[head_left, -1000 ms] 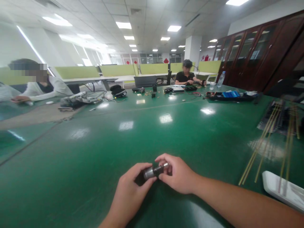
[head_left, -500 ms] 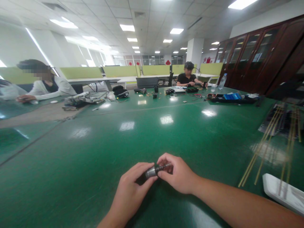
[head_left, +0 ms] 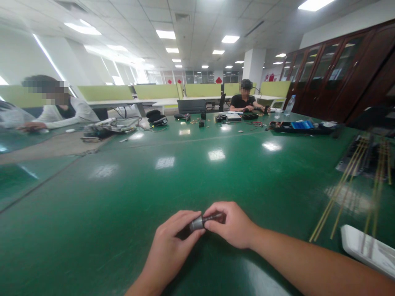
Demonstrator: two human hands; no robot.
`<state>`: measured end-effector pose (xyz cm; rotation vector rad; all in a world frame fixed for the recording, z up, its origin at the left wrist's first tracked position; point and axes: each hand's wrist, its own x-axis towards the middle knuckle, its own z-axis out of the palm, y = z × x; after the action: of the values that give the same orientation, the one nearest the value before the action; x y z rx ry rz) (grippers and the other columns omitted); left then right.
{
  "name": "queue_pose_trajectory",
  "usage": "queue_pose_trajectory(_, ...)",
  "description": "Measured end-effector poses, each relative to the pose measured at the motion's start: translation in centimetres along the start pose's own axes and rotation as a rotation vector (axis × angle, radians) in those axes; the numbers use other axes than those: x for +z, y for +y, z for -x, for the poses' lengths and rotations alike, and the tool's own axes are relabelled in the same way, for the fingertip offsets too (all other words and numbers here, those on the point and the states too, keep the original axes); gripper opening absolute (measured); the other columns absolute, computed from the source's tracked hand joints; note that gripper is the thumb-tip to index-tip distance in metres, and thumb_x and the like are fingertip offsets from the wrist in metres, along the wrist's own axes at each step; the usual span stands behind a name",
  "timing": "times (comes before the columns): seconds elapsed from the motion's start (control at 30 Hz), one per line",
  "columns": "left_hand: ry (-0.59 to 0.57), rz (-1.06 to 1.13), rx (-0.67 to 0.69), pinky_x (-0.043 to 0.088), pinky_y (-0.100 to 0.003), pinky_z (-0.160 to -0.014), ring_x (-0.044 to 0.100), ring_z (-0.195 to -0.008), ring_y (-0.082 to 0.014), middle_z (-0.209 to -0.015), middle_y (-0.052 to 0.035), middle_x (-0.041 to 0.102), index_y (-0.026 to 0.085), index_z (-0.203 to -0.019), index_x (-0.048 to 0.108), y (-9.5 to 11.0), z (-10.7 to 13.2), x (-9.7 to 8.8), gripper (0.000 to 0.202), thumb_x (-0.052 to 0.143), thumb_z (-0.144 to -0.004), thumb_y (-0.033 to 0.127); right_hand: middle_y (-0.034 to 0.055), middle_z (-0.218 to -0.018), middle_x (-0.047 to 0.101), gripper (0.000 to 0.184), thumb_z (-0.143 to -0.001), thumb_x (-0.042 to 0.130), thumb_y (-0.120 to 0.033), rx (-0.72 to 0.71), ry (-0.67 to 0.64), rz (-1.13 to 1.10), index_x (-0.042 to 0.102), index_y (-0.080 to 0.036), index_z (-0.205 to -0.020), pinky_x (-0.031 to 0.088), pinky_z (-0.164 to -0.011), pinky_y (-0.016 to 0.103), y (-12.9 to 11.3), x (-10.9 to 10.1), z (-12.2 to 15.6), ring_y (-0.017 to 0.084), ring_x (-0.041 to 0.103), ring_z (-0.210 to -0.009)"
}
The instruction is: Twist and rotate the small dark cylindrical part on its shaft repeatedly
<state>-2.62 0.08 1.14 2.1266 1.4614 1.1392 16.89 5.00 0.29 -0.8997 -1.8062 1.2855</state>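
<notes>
A small silver metal cylinder with a thin dark ridged shaft [head_left: 196, 223] lies between my hands, low in the middle of the head view. My left hand [head_left: 173, 242] holds its wide silver body between thumb and fingertips. On the other side, my right hand [head_left: 233, 225] is closed round the narrower part where shaft and body meet, with the shaft tip pointing into the palm. Fingers hide part of the piece, so its exact kind does not show. Both hands are just over the green tabletop [head_left: 123, 230].
Thin yellowish rods [head_left: 339, 197] and a white tray [head_left: 354, 242] are at the right. Along the far side are a black tray with blue items [head_left: 302, 125], a plastic bottle [head_left: 290, 105] and a black pouch [head_left: 156, 118]. Two people sit across the table.
My right hand's fingers have curled in and shifted slightly along the shaft, nearer the silver body. My left hand keeps its hold almost unmoved.
</notes>
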Motion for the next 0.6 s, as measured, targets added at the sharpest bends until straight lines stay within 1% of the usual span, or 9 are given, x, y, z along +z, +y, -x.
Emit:
queue_pose_trajectory(0.2,-0.017,-0.008,0.003,0.055,-0.028,-0.084,0.066,-0.091,-0.0192,-0.101,-0.0026,0.069,0.028,-0.105,0.071,-0.15,0.06,0.00,0.021,0.068,-0.084,0.029,0.0017,-0.077,0.069,0.011,-0.074,0.068,-0.019,0.008,-0.014,0.018,0.071,-0.016,-0.085,0.048,-0.066,0.025,0.08,-0.10,-0.07,0.015,0.062,-0.069)
queue_pose_trajectory(0.6,0.014,-0.013,0.021,0.054,-0.028,-0.084,0.066,-0.092,-0.0190,-0.101,-0.0023,0.069,0.029,-0.106,0.071,-0.15,0.34,-0.11,0.022,0.070,-0.084,0.028,0.0007,-0.073,0.067,0.009,-0.073,0.069,-0.019,0.034,-0.021,-0.010,0.069,-0.016,-0.081,0.046,-0.063,0.024,0.17,-0.27,-0.23,0.013,0.059,-0.066)
